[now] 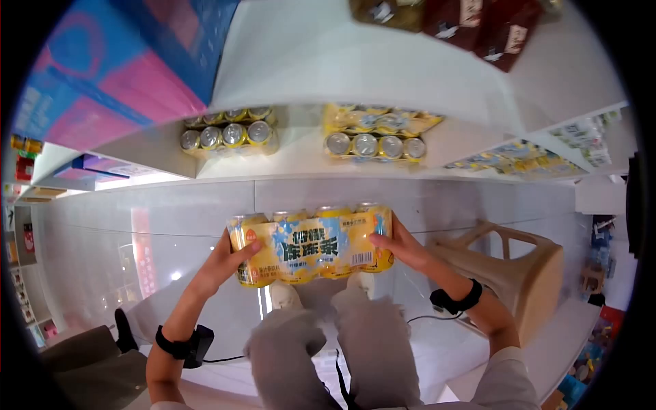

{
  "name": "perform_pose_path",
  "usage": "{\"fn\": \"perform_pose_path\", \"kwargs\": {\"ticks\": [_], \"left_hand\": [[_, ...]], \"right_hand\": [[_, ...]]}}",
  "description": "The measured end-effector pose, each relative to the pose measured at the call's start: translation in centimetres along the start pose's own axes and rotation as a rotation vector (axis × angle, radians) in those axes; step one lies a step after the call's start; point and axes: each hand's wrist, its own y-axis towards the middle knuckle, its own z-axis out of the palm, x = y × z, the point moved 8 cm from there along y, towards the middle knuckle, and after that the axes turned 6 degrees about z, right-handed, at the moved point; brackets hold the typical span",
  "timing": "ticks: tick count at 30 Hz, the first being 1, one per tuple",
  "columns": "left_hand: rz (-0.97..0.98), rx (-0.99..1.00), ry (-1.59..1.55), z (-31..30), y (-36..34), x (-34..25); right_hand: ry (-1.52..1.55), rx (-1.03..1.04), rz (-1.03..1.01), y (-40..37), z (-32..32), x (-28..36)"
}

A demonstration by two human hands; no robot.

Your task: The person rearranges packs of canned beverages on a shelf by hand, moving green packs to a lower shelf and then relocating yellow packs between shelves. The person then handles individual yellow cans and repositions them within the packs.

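A yellow and blue shrink-wrapped pack of drink cans [311,247] is held level over the floor, in front of my legs. My left hand [232,256] grips its left end, thumb across the front face. At the right end my right hand [402,244] holds it the same way. Silver can tops show along the pack's upper edge. Beyond it, on the white shelf [294,164], stand a wrapped can pack [232,137] on the left and another can pack [376,145] further right, each with more cans behind.
A beige plastic stool [540,266] stands on the floor to my right. A large blue and pink box [130,75] sits on the upper left shelf. Dark red packets [471,27] lie on top at the right. Another person's leg and dark shoe [124,331] are at lower left.
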Motion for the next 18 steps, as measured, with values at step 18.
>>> {"fn": "perform_pose_path", "kwargs": {"ticks": [18], "left_hand": [[0.244,-0.099,-0.041,-6.8,8.6,9.6]], "right_hand": [[-0.136,0.079,-0.328,15.3,2.4,-4.6]]}}
